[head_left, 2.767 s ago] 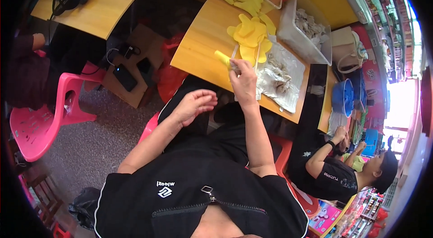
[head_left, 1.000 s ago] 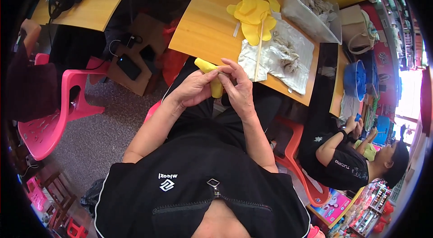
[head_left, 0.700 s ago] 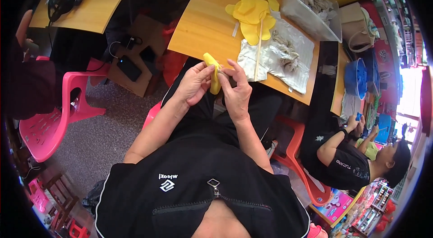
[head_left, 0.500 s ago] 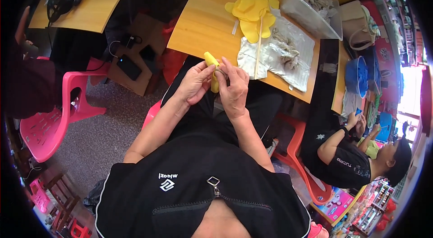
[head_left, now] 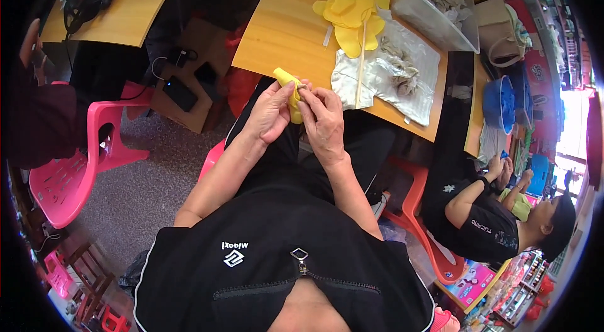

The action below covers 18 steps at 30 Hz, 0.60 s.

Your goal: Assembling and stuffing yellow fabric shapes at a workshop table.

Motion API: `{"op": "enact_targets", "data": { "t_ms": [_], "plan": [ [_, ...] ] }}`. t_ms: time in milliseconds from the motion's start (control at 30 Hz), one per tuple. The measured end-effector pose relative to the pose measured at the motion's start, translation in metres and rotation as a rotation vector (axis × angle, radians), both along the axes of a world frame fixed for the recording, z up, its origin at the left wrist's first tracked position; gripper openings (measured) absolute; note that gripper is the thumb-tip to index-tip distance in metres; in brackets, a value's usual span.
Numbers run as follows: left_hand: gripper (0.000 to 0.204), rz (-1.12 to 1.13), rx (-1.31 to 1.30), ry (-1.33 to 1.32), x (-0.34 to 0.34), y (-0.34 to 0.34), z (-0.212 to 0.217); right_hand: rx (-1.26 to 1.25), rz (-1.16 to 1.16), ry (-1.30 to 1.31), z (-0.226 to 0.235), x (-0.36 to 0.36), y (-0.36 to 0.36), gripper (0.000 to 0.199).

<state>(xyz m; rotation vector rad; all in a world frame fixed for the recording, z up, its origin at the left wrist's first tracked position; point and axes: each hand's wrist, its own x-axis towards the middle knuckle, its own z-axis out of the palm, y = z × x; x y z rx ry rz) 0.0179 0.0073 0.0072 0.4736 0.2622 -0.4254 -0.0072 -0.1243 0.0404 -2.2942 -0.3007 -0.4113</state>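
Observation:
My left hand (head_left: 269, 115) pinches a small yellow curved piece (head_left: 283, 75), soft-looking and shaped like a narrow tube, just off the table's near edge. Closed against its other side are the fingers of my right hand (head_left: 325, 123), with a bit of something greyish between the fingertips, too small to name. Part of the yellow piece is hidden behind my fingers. Beyond my hands, flat yellow curved pieces (head_left: 352, 14) lie heaped on the wooden table (head_left: 270, 30). A thin stick (head_left: 360, 77) rests across white material (head_left: 423, 58), beside a beige-grey clump (head_left: 406, 80).
A translucent bin (head_left: 434, 21) of greyish stuff stands at the table's far right. Pink chair (head_left: 60, 187) at left, orange-red chair (head_left: 415, 206) at right. A co-worker (head_left: 478, 212) sits at right near a blue basin (head_left: 500, 102). A phone (head_left: 179, 93) lies on a box.
The yellow piece has tilted and shifted slightly left in my hands. My right fingers have moved lower and curled in. At right, the co-worker's hands have shifted a little.

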Motion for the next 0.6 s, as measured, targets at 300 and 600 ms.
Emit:
{"op": "enact_targets", "data": {
  "t_ms": [300, 600],
  "plan": [
    [0.021, 0.013, 0.044, -0.041, 0.0, -0.003, 0.005, -0.023, -0.083, 0.006, 0.005, -0.002, 0.002, 0.02],
    [0.024, -0.008, 0.036, -0.098, -0.006, -0.007, -0.001, 0.418, -0.043, 0.26, -0.006, -0.003, -0.003, 0.012]
  ]
}}
